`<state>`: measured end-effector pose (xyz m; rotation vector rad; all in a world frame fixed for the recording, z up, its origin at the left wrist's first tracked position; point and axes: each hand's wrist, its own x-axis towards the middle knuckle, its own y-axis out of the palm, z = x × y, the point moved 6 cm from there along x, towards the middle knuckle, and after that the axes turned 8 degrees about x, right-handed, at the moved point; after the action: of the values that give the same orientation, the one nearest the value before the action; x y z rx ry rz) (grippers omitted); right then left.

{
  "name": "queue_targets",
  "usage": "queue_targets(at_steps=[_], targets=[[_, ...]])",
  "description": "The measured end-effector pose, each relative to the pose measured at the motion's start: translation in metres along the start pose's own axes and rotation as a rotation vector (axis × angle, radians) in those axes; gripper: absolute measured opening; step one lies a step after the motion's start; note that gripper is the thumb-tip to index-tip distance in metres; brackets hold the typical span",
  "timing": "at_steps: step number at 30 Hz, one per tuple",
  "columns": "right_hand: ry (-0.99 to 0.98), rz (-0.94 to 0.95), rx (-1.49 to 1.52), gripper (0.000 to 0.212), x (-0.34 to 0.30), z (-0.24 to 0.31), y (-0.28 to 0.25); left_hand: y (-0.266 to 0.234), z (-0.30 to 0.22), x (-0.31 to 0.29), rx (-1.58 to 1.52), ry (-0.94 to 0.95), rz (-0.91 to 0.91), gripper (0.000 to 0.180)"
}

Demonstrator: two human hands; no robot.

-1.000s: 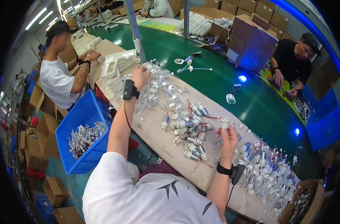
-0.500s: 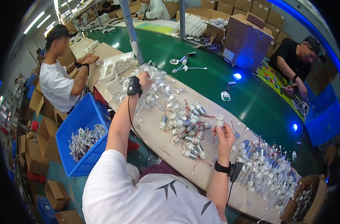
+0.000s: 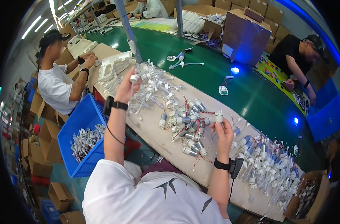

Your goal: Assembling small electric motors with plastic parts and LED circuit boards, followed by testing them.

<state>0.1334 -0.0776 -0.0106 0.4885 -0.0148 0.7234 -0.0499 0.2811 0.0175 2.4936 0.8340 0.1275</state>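
While the left hand is raised beside the pile of clear parts, its fingers close around a white-capped piece with a thin clear stem pointing down. From the head view, the right hand pinches a white cylinder upright between thumb and fingers, just right of the silver motors with their red wires.

At the left, a blue bin holds a heap of small white and clear pieces. At the near right, a cardboard box contains small pale parts, too small to make out.

Both hands are over a beige tabletop; clear-tubed assemblies crowd its right end. Beyond runs a green belt bearing a glowing blue light. One co-worker in white sits at the far left, another in black at the far right.

Half a second ago, the left hand was down at the clear parts; now it has lifted away with the white-capped piece. The right hand keeps its pinch on the cylinder.
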Motion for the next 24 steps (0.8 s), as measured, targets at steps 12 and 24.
queue_targets(at_steps=[12,24], targets=[[0.069,0.143,0.202,0.028,-0.009,-0.021,0.032,0.162,0.101,-0.079,0.321,0.113,0.024,0.011],[0.134,0.233,0.178,0.033,-0.021,-0.024,0.049,0.181,0.131,-0.090,0.441,0.114,0.022,0.009]])
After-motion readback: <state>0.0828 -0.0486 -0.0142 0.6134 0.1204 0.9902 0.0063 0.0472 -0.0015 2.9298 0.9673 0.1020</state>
